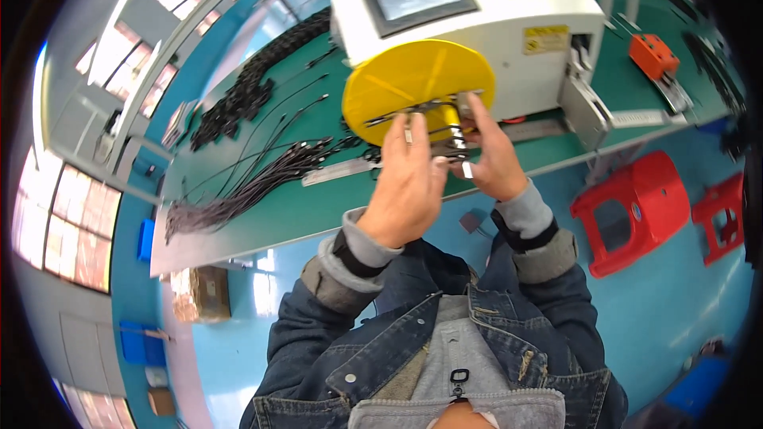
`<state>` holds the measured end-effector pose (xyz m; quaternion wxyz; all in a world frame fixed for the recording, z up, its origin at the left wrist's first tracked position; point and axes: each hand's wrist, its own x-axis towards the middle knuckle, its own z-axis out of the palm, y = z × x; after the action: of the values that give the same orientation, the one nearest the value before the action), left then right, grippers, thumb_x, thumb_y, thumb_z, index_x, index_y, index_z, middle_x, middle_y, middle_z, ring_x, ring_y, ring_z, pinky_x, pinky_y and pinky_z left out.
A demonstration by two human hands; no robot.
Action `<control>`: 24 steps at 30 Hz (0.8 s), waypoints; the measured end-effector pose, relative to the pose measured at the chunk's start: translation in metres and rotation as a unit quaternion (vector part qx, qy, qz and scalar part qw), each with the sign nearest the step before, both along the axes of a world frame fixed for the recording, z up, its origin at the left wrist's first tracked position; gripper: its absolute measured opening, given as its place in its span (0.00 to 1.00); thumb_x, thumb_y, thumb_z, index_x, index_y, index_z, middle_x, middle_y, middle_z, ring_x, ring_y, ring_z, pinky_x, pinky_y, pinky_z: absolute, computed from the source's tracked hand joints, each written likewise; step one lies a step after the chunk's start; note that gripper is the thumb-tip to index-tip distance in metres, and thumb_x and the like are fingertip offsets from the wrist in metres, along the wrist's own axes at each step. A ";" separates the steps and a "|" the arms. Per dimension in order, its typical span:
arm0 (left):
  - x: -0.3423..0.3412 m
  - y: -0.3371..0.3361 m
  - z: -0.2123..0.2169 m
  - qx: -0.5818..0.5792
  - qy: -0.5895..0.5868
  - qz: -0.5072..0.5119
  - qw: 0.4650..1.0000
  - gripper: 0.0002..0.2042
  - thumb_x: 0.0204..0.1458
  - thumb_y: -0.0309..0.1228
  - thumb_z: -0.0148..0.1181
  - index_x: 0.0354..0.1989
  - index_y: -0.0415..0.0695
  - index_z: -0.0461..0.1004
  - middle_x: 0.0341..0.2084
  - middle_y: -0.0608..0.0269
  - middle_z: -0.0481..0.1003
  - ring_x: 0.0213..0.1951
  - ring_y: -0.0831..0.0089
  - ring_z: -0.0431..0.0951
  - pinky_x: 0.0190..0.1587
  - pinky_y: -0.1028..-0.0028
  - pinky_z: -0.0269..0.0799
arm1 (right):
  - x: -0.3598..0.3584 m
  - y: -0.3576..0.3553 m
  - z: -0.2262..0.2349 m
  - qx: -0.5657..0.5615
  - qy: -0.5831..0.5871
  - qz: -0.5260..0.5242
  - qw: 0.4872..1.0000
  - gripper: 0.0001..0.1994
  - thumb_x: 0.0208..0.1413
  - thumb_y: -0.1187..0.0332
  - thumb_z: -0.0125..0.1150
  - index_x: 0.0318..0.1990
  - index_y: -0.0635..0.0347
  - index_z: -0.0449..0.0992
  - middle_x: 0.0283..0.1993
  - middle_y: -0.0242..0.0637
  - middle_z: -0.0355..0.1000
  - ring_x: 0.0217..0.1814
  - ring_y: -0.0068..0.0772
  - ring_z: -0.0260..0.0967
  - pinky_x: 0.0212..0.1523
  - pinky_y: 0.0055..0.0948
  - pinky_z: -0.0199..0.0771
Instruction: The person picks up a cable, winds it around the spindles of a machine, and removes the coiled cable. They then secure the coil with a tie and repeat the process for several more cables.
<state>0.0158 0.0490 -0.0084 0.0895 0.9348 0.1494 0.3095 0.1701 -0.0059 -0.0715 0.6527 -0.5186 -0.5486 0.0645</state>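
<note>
A yellow disc [397,83] is mounted on the front of a white machine [517,24], with a dark bar and a short spindle at its middle. Black cable [457,137] with glossy highlights lies around the spindle. At the disc's lower edge, my left hand [409,183] has its fingers pressed together on the cable, a small metallic piece showing between the fingertips. My right hand [494,157] curls around the cable from the right side, its thumb toward the spindle. Both hands partly hide the cable and spindle.
Left of the machine, a bundle of black cables [230,202] lies on the green table [262,226], with a dark pile of coiled cables [230,115] behind. An orange device [653,56] stands at the right. Red stools [668,199] and a cardboard box [208,294] are on the floor.
</note>
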 end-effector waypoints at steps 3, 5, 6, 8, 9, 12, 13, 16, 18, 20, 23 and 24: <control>0.006 -0.004 -0.003 0.026 -0.014 0.022 0.999 0.28 0.50 0.29 0.49 0.55 0.23 0.49 0.47 0.28 0.56 0.49 0.39 0.58 0.55 0.57 0.53 | -0.002 0.002 -0.009 0.042 0.081 0.066 0.994 0.41 0.35 0.68 0.70 0.58 0.65 0.54 0.53 0.49 0.60 0.49 0.39 0.65 0.43 0.29 0.71; 0.010 -0.011 0.002 0.007 -0.006 0.037 0.999 0.25 0.47 0.30 0.51 0.51 0.25 0.55 0.40 0.37 0.62 0.42 0.46 0.64 0.48 0.61 0.62 | -0.005 -0.007 -0.007 0.045 0.033 0.038 0.998 0.34 0.45 0.70 0.63 0.59 0.66 0.53 0.53 0.43 0.62 0.52 0.32 0.63 0.48 0.30 0.67; 0.009 -0.011 0.003 0.010 -0.011 0.053 0.999 0.25 0.47 0.30 0.51 0.51 0.25 0.55 0.40 0.37 0.62 0.42 0.46 0.64 0.48 0.61 0.62 | -0.017 -0.008 -0.010 0.047 0.029 0.054 0.997 0.34 0.45 0.70 0.63 0.59 0.66 0.53 0.53 0.43 0.62 0.52 0.32 0.63 0.48 0.30 0.67; 0.007 -0.012 0.004 0.058 0.011 0.052 0.997 0.21 0.45 0.30 0.53 0.45 0.28 0.59 0.34 0.44 0.64 0.35 0.53 0.67 0.39 0.65 0.66 | -0.039 -0.010 -0.014 0.033 0.006 -0.171 0.985 0.31 0.42 0.73 0.63 0.55 0.65 0.57 0.41 0.46 0.69 0.40 0.40 0.71 0.37 0.30 0.72; 0.006 -0.012 0.005 0.082 0.023 0.047 0.995 0.19 0.43 0.30 0.53 0.42 0.30 0.62 0.31 0.48 0.66 0.31 0.56 0.68 0.34 0.67 0.69 | -0.042 -0.008 -0.010 0.035 0.002 -0.164 0.986 0.31 0.42 0.73 0.63 0.55 0.65 0.57 0.41 0.46 0.69 0.40 0.40 0.71 0.37 0.30 0.72; 0.005 -0.017 0.004 0.063 0.009 0.050 0.997 0.18 0.44 0.28 0.53 0.42 0.31 0.61 0.28 0.50 0.66 0.27 0.57 0.69 0.30 0.67 0.68 | -0.046 -0.010 0.005 0.054 -0.043 -0.188 0.980 0.18 0.50 0.69 0.57 0.47 0.67 0.63 0.32 0.44 0.71 0.34 0.39 0.72 0.35 0.30 0.70; 0.005 -0.018 0.004 0.054 0.003 0.045 0.998 0.17 0.44 0.28 0.54 0.42 0.32 0.61 0.27 0.51 0.66 0.25 0.57 0.69 0.28 0.66 0.68 | -0.045 -0.010 0.006 0.054 -0.046 -0.186 0.980 0.18 0.50 0.69 0.57 0.47 0.67 0.63 0.32 0.44 0.71 0.34 0.39 0.72 0.35 0.30 0.70; 0.007 -0.015 0.002 0.071 0.023 0.046 0.996 0.16 0.44 0.28 0.53 0.40 0.33 0.62 0.25 0.52 0.66 0.23 0.58 0.69 0.25 0.67 0.67 | -0.045 -0.013 0.009 0.018 -0.022 -0.186 0.982 0.14 0.50 0.68 0.55 0.42 0.66 0.63 0.31 0.49 0.70 0.32 0.44 0.71 0.32 0.32 0.69; 0.004 -0.020 0.001 0.077 0.035 0.041 0.996 0.15 0.44 0.28 0.53 0.39 0.34 0.62 0.24 0.53 0.65 0.22 0.59 0.69 0.23 0.67 0.67 | -0.051 -0.022 0.009 -0.011 -0.025 -0.199 0.980 0.14 0.50 0.68 0.55 0.41 0.65 0.63 0.31 0.49 0.70 0.32 0.45 0.71 0.31 0.33 0.69; -0.003 -0.036 0.001 0.075 0.045 0.045 0.995 0.14 0.43 0.28 0.53 0.37 0.36 0.61 0.23 0.53 0.66 0.23 0.59 0.70 0.22 0.67 0.67 | -0.059 -0.034 0.009 -0.065 -0.028 -0.222 0.973 0.14 0.49 0.68 0.56 0.40 0.65 0.63 0.30 0.50 0.70 0.31 0.48 0.71 0.30 0.34 0.69; -0.017 -0.050 -0.007 0.072 0.048 0.040 0.995 0.11 0.43 0.28 0.52 0.34 0.37 0.62 0.23 0.55 0.66 0.22 0.62 0.71 0.20 0.69 0.67 | -0.073 -0.060 0.014 -0.093 -0.021 -0.203 0.975 0.14 0.48 0.68 0.57 0.39 0.64 0.63 0.28 0.51 0.70 0.30 0.52 0.70 0.28 0.37 0.69; -0.023 -0.055 -0.011 0.076 0.041 0.041 0.995 0.10 0.44 0.29 0.52 0.32 0.38 0.62 0.23 0.57 0.66 0.22 0.64 0.71 0.19 0.71 0.68 | -0.080 -0.068 0.011 -0.107 -0.016 -0.192 0.975 0.14 0.47 0.68 0.57 0.38 0.63 0.62 0.27 0.52 0.69 0.29 0.54 0.70 0.27 0.38 0.69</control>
<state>-0.0077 -0.0056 -0.0197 -0.0009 0.9438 0.1673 0.2849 0.0903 -0.0741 -0.0605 0.5848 -0.6821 -0.4387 -0.0119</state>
